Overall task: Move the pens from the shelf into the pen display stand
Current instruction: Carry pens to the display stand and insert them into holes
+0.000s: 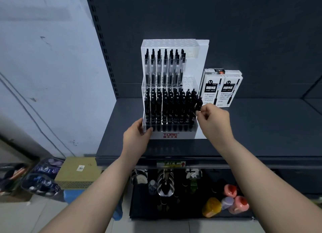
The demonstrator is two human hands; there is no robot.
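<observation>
Right hand brings a black pen to the stand's right side while the left hand braces the base.

Nearest us, the left hand (137, 133) grips the front-left corner of the display stand (169, 135), thumb on its front face. The right hand (213, 118) pinches a black pen (198, 104) between thumb and fingertips, and the pen sits tilted against the stand's right wall, above the packed lower tier. The stand is close to the front edge of the shelf (261, 128), toward its left end. Best play here, I'd say: bring the pen upright, line its tip over a free hole in the rightmost column, then lower it straight so the neighbours don't get knocked. Further back, clear pens (164, 67) fill the upper tier, and 2 white pen boxes (221, 89) stand by the shelf's back edge, just right of the stand.
</observation>
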